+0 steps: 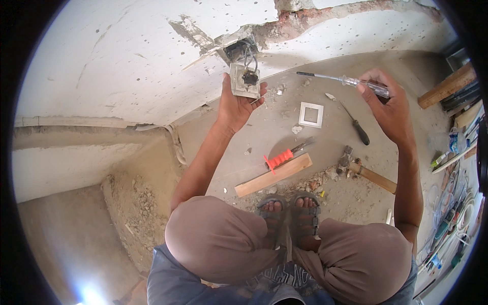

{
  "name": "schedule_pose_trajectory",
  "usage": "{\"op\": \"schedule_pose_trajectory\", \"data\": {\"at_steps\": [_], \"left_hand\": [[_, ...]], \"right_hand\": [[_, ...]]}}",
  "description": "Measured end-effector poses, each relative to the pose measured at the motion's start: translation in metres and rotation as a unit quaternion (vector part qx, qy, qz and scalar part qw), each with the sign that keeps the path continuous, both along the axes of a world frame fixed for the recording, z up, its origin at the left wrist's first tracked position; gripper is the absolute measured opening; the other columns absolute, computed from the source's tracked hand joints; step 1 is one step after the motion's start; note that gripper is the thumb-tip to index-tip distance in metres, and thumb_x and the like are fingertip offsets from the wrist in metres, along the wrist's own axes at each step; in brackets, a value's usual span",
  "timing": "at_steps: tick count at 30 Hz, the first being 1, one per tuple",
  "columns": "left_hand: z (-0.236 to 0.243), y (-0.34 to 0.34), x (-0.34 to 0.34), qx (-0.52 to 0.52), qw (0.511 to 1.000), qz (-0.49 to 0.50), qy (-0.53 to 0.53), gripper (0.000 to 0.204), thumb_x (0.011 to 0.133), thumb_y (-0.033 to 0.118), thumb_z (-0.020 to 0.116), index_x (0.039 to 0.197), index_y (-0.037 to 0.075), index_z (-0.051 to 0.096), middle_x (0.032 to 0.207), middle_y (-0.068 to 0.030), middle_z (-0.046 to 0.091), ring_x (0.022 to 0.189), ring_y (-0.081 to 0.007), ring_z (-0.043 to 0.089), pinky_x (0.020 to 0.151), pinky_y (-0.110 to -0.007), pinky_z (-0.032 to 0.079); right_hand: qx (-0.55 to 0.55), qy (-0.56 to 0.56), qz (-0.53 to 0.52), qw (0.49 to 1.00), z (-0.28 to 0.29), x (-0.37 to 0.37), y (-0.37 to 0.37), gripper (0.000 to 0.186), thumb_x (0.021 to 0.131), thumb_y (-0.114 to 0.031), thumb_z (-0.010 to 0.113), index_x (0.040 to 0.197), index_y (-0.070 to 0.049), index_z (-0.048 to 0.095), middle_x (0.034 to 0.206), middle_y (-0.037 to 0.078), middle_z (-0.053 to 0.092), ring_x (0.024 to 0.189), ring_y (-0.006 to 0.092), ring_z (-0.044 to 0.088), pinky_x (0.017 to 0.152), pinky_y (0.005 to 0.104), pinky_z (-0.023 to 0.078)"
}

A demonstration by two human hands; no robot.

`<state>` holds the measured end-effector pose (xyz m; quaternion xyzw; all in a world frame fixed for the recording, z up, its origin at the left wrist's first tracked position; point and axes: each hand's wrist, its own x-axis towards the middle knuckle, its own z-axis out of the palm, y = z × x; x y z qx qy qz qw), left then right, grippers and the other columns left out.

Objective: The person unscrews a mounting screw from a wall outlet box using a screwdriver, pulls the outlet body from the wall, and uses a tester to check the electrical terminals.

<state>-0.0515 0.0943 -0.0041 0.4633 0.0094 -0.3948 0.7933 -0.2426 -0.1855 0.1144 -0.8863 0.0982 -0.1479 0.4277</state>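
Note:
My left hand [236, 107] is closed around a square, dusty wall socket [243, 87], its wired back turned up. Grey wires [249, 57] run from it into a square wall box [238, 50] in the white wall. Out to the right, my right hand [386, 96] grips the clear handle of a screwdriver [351, 81]. The dark tip of its shaft points left toward the socket and stays apart from it. On the floor between my arms lies a white square frame [311, 115], with a black-handled screwdriver [357, 126] beside it.
Near my sandals lie a wooden block [274, 175], a chisel with an orange grip [279, 159] and a hammer [366, 172] among rubble. Tools and cables [452, 218] crowd the right side. A pipe [175, 144] runs along the wall's foot. A ledge with debris [134, 203] is at left.

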Motion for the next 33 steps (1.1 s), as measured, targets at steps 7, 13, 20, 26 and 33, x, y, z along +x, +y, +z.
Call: {"op": "schedule_pose_trajectory", "data": {"at_steps": [7, 13, 20, 26, 33], "left_hand": [[-0.022, -0.006, -0.003, -0.012, 0.999, 0.040, -0.021, 0.075, 0.101, 0.064, 0.020, 0.140, 0.006, 0.047, 0.124, -0.0219, 0.062, 0.103, -0.0246, 0.063, 0.087, -0.040, 0.050], [-0.030, 0.001, 0.004, -0.032, 0.999, 0.022, -0.022, 0.075, 0.101, 0.064, 0.020, 0.139, 0.005, 0.046, 0.122, -0.0228, 0.062, 0.101, -0.0257, 0.063, 0.085, -0.040, 0.050], [-0.039, 0.003, 0.012, -0.055, 0.998, 0.006, -0.035, 0.076, 0.101, 0.064, 0.019, 0.139, 0.005, 0.046, 0.119, -0.0239, 0.063, 0.098, -0.0269, 0.064, 0.082, -0.039, 0.052], [-0.036, 0.002, 0.011, -0.036, 0.998, 0.017, -0.038, 0.075, 0.101, 0.062, 0.016, 0.138, 0.004, 0.046, 0.118, -0.0250, 0.064, 0.095, -0.0266, 0.065, 0.080, -0.038, 0.053], [-0.033, 0.001, 0.011, -0.029, 0.998, 0.014, -0.046, 0.073, 0.102, 0.060, 0.015, 0.138, 0.003, 0.046, 0.117, -0.0254, 0.064, 0.094, -0.0263, 0.065, 0.079, -0.038, 0.052]], "right_hand": [[-0.030, -0.072, 0.010, 0.997, -0.003, 0.019, 0.020, 0.013, 0.093, -0.014, 0.067, 0.099, -0.003, 0.065, 0.081, 0.003, 0.064, 0.067, 0.0084, 0.049, 0.061, 0.0256, 0.042], [-0.025, -0.128, 0.054, 0.990, -0.003, 0.045, 0.037, 0.011, 0.091, -0.010, 0.068, 0.099, -0.003, 0.065, 0.080, 0.003, 0.064, 0.063, 0.0084, 0.048, 0.056, 0.0246, 0.039], [-0.023, -0.115, 0.061, 0.991, -0.022, 0.061, 0.047, 0.010, 0.091, -0.011, 0.067, 0.097, -0.005, 0.064, 0.076, 0.005, 0.059, 0.055, 0.0126, 0.042, 0.050, 0.0272, 0.036], [-0.016, -0.111, 0.082, 0.990, -0.033, 0.066, 0.054, 0.011, 0.093, -0.014, 0.064, 0.099, -0.004, 0.063, 0.080, 0.009, 0.060, 0.060, 0.0174, 0.050, 0.053, 0.0293, 0.041], [-0.031, -0.104, 0.089, 0.990, -0.036, 0.067, 0.053, 0.012, 0.094, -0.015, 0.063, 0.099, -0.004, 0.063, 0.082, 0.008, 0.061, 0.063, 0.0183, 0.054, 0.054, 0.0297, 0.042]]}}
